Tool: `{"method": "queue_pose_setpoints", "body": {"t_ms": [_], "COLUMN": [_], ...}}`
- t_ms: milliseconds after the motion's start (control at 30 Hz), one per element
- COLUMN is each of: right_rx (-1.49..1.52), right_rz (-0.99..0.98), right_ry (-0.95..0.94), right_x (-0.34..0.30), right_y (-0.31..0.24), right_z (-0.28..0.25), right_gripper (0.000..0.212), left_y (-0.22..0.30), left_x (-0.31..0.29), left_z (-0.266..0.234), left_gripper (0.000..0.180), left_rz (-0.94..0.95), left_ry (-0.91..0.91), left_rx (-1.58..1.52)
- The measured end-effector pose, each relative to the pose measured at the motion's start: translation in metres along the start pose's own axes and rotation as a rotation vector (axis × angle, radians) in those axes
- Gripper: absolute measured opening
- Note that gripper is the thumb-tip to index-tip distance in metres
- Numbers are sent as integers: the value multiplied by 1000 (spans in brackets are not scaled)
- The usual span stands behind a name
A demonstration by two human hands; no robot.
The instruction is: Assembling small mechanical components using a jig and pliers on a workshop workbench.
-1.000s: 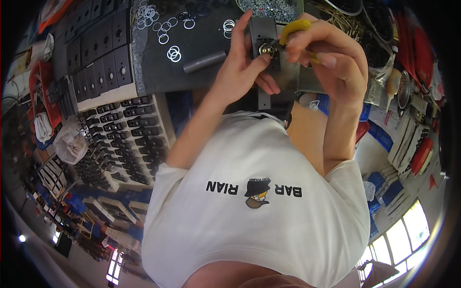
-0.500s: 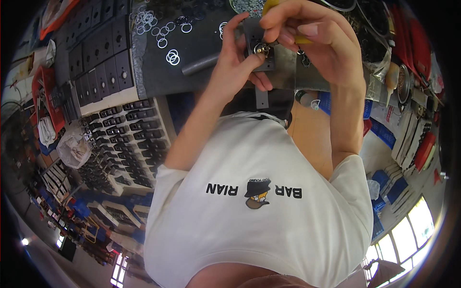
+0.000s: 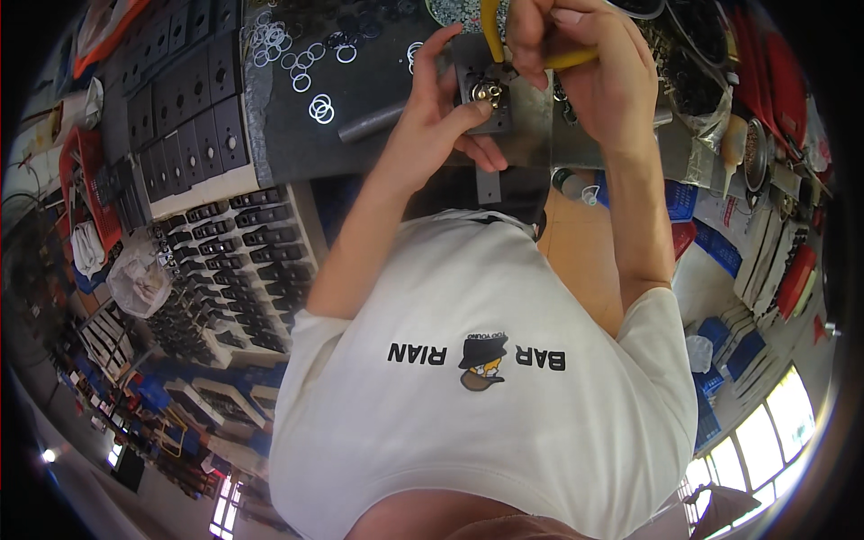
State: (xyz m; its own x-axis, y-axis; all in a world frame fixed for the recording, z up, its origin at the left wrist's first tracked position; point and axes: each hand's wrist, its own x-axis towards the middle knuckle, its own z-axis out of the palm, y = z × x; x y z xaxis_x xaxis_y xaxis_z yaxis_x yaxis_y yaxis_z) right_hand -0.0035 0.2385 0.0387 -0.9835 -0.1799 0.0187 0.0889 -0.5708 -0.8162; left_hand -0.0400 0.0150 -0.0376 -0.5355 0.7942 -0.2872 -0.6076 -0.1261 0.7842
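Note:
A dark rectangular metal plate (image 3: pixel 468 56) is gripped by my left hand (image 3: pixel 430 130), whose thumb presses beside a round brass-and-silver fitting (image 3: pixel 487 92) on its face. My right hand (image 3: pixel 605 85) is closed on a pair of yellow-handled pliers (image 3: pixel 491 31), with the handles spread apart. The dark jaws of the pliers point down at the fitting's upper edge; whether they touch or grip a part there is too small to tell.
Loose silver rings (image 3: pixel 321 109) lie on the dark bench left of my hands, near a grey metal tube (image 3: pixel 371 122). Dark plates (image 3: pixel 184 148) stand in rows at far left, above a rack of black parts (image 3: pixel 243 238). A clear plastic bag (image 3: pixel 706 121) sits at right.
My right hand has shifted slightly, and the pliers' yellow handles now show more, spread wide. My left hand keeps its hold on the plate, almost unmoved.

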Motion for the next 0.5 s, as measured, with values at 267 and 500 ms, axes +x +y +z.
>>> {"method": "queue_pose_setpoints", "body": {"t_ms": [267, 500], "right_rx": [-4, -110], "right_rz": [-75, -158], "right_ry": [81, 124], "right_x": [12, 23], "right_y": [22, 28], "right_z": [34, 33], "right_gripper": [58, 54], "left_y": [-7, -5], "left_x": [-2, -2], "left_z": [-3, -6], "left_gripper": [88, 90], "left_rz": [33, 2], "left_ry": [-4, -30], "left_rx": [-24, -52]}}
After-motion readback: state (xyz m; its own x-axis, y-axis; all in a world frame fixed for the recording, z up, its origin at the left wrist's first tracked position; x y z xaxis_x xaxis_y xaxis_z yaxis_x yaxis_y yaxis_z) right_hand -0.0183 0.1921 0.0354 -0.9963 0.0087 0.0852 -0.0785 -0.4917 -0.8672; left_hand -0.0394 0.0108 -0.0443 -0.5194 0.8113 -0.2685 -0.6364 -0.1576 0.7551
